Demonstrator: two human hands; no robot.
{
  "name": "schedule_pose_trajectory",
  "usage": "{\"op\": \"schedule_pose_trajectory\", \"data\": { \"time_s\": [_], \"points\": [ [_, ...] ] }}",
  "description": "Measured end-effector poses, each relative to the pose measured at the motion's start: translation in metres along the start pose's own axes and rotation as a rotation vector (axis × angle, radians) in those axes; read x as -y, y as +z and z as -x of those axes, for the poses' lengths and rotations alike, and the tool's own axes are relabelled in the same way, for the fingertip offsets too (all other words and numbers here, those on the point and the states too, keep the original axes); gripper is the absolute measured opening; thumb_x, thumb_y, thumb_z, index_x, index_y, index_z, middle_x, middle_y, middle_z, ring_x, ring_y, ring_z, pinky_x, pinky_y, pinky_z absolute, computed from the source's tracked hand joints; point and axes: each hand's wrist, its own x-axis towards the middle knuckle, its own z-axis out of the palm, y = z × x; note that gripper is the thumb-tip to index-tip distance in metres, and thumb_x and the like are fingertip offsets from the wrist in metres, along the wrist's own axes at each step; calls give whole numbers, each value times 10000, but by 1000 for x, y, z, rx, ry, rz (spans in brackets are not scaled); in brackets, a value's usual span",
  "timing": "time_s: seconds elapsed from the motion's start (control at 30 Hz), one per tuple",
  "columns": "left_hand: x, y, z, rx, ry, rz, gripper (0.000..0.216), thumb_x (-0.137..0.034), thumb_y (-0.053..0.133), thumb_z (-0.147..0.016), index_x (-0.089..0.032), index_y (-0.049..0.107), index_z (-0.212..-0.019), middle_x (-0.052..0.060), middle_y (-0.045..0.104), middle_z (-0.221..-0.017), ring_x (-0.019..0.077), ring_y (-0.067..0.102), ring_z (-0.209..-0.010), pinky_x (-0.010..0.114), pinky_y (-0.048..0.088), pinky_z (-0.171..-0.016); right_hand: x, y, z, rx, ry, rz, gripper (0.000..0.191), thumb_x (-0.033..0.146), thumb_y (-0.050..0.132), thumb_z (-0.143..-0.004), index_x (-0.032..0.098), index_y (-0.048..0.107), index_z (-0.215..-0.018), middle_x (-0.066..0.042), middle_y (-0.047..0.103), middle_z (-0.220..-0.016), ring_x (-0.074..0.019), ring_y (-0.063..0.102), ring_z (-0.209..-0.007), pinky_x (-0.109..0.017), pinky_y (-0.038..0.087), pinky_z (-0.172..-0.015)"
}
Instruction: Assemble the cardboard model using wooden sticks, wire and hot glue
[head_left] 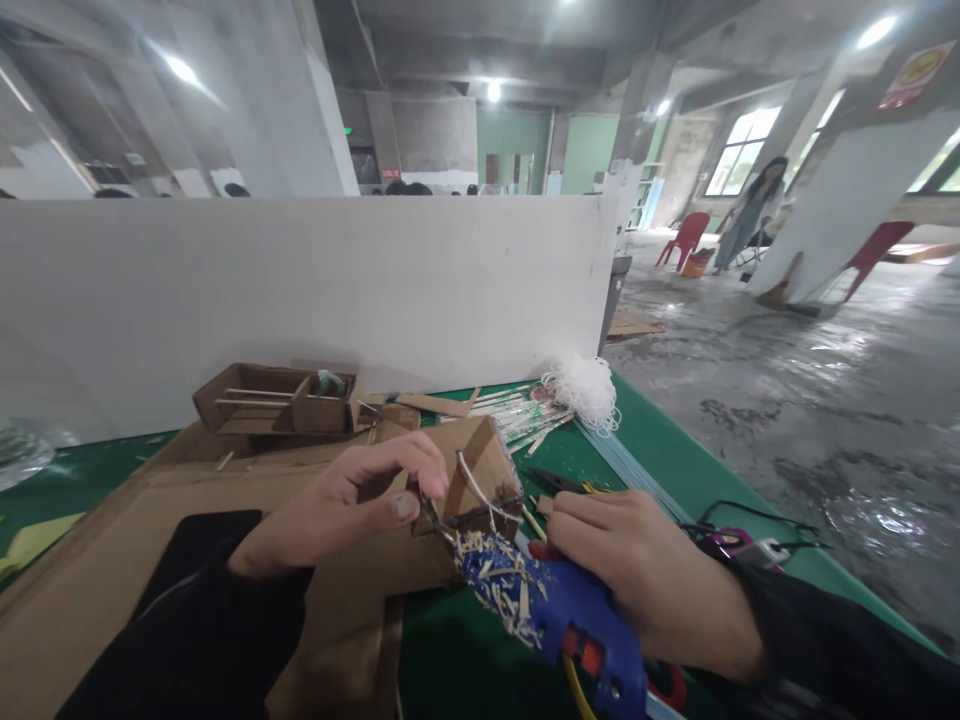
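Gripping blue gun (551, 600) at near centre-right with right hand (634, 565), fingers curled round handle. Reaching left hand (367, 495) to left of box (469, 450) at mid-table, thumb and fingertips close together; cannot tell whether pinching anything. Seen far right of box: sticks (514, 410), white bands (589, 390).

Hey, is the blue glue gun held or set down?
Held: your right hand grips the blue glue gun near its red trigger.
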Motion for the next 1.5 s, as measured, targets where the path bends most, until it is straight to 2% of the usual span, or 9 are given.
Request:
{"op": "schedule_pose_trajectory", "data": {
  "time_s": [0.4, 0.77, 1.5],
  "points": [
    [0, 0, 0, 0, -17, 3, 239, -444, 620, -1070, -226, 713, -1043, 45, 603, -1040, 172, 564, -900, 272, 464, -811, 2, 0, -1, -34, -16, -4, 201, 326, 605, -958, 249, 485, -817, 29, 577, -737, -158, 503, -614, -331, 294, -549],
    [1, 0, 0, 12, -19, 2, 221, -449, 599, -1083, -255, 704, -1060, 24, 596, -1054, 159, 555, -918, 258, 464, -823, 2, -2, -2, -47, -26, 18, 144, 205, 582, -920, 228, 519, -793, 28, 551, -727, -149, 468, -603, -330, 293, -547],
    [0, 0, 0, 12, -9, -2, 218, -433, 608, -1081, -242, 713, -1067, 36, 605, -1040, 173, 574, -933, 271, 474, -824, 2, -3, -3, -54, -28, 20, 149, 196, 621, -899, 235, 508, -810, 32, 558, -726, -149, 483, -606, -321, 308, -551]
  ]
}}
